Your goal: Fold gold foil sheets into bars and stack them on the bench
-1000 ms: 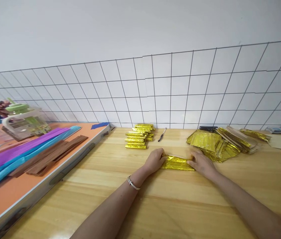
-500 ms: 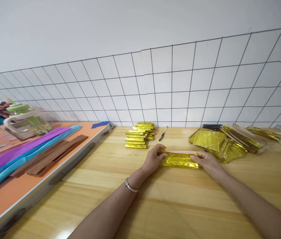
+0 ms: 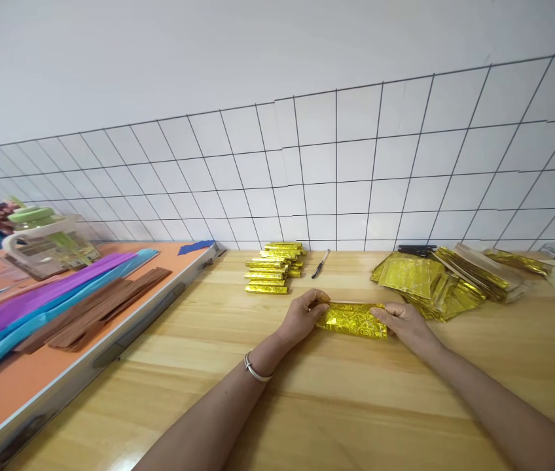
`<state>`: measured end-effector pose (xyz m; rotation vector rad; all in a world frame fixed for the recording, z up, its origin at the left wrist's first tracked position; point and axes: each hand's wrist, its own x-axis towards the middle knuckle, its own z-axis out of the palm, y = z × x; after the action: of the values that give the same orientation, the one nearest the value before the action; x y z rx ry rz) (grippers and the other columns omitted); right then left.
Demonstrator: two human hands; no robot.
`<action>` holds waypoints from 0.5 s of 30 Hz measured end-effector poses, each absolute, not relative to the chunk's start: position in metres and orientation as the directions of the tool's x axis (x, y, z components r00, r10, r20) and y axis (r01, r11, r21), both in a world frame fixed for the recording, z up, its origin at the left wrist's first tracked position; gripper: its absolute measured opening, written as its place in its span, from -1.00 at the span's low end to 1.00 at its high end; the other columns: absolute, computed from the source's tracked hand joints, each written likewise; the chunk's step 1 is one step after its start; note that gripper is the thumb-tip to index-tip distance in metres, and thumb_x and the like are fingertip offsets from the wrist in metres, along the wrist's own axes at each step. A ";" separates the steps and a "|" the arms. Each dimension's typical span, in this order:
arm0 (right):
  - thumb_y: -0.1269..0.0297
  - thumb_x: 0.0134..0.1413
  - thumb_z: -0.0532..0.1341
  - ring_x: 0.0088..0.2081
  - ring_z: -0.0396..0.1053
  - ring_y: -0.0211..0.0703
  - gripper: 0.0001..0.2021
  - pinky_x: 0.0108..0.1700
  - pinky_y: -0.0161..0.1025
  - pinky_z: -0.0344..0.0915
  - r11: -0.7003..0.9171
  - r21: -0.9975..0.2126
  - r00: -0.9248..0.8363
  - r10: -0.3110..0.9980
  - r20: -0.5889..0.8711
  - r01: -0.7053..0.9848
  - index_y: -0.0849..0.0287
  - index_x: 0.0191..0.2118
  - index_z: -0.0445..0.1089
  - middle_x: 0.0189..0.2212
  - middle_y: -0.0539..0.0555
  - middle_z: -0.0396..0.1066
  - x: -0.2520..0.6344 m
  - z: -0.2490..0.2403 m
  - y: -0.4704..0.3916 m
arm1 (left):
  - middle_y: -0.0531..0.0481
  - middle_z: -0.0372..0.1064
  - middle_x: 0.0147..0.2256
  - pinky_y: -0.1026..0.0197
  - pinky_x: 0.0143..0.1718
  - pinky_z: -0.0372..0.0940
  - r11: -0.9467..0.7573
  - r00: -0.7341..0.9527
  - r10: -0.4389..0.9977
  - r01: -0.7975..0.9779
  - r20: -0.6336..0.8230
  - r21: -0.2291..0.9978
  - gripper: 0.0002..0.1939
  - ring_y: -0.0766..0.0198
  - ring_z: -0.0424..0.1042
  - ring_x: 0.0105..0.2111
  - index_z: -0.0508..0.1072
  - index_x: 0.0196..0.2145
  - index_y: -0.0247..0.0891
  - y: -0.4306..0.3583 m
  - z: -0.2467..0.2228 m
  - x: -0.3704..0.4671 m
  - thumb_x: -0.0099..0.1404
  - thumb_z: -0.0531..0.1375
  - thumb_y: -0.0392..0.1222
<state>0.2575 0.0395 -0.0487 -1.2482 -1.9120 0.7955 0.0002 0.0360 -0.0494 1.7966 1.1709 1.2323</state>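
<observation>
A sheet of gold foil paper (image 3: 352,320), folded into a wide strip, is held between my two hands just over the wooden table. My left hand (image 3: 303,316) pinches its left end, thumb in front and fingers behind. At the other end my right hand (image 3: 402,320) is closed on it, with the thumb pressed on the foil face. Beyond my left hand lies a pile of narrow folded gold strips (image 3: 273,268). Past my right hand spreads a heap of flat gold foil sheets (image 3: 417,278).
A pen (image 3: 321,264) lies between the two gold piles. At the left, an orange board (image 3: 125,301) with a raised edge carries brown, blue and purple crepe paper strips (image 3: 95,307) and a green-lidded jug (image 3: 42,239). A white gridded wall (image 3: 356,157) stands behind.
The pale band along the foil paper's top edge has nearly disappeared, and the gold face now shows flatter. Both hands keep their hold and have shifted only slightly.
</observation>
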 end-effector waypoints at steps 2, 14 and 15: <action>-0.09 0.04 0.07 -0.61 0.06 -0.31 -0.53 -0.55 -0.34 -0.02 0.373 -0.766 -0.288 0.924 0.253 0.523 0.14 -0.68 0.04 -0.70 -0.09 0.05 0.257 -0.049 0.039 | 0.05 0.32 -0.41 0.34 -0.35 0.21 -0.397 0.135 0.918 0.308 0.373 0.865 -0.91 0.38 0.28 -0.40 0.38 -0.34 -0.30 0.037 -0.050 0.000 0.16 0.15 -0.26; -0.04 0.08 0.06 -0.55 0.10 -0.25 -0.61 -0.51 -0.32 0.01 0.420 -0.652 -0.249 0.906 0.343 0.631 0.12 -0.61 0.11 -0.65 -0.08 0.10 0.254 -0.050 0.037 | 0.05 0.30 -0.43 0.34 -0.39 0.21 -0.379 0.085 0.925 0.257 0.370 0.889 -0.83 0.38 0.27 -0.44 0.38 -0.30 -0.29 0.041 -0.054 -0.002 0.10 0.22 -0.22; -0.03 0.08 0.05 -0.55 0.09 -0.26 -0.60 -0.51 -0.32 0.00 0.425 -0.653 -0.257 0.904 0.341 0.627 0.12 -0.61 0.09 -0.65 -0.08 0.09 0.255 -0.050 0.037 | 0.05 0.30 -0.44 0.34 -0.41 0.22 -0.370 0.085 0.929 0.246 0.361 0.896 -0.82 0.39 0.27 -0.45 0.37 -0.30 -0.29 0.041 -0.055 -0.002 0.11 0.22 -0.21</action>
<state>0.2546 0.0367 -0.0505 -1.2910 -1.9880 0.5123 -0.0023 0.0413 -0.0546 1.7066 1.1695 1.3198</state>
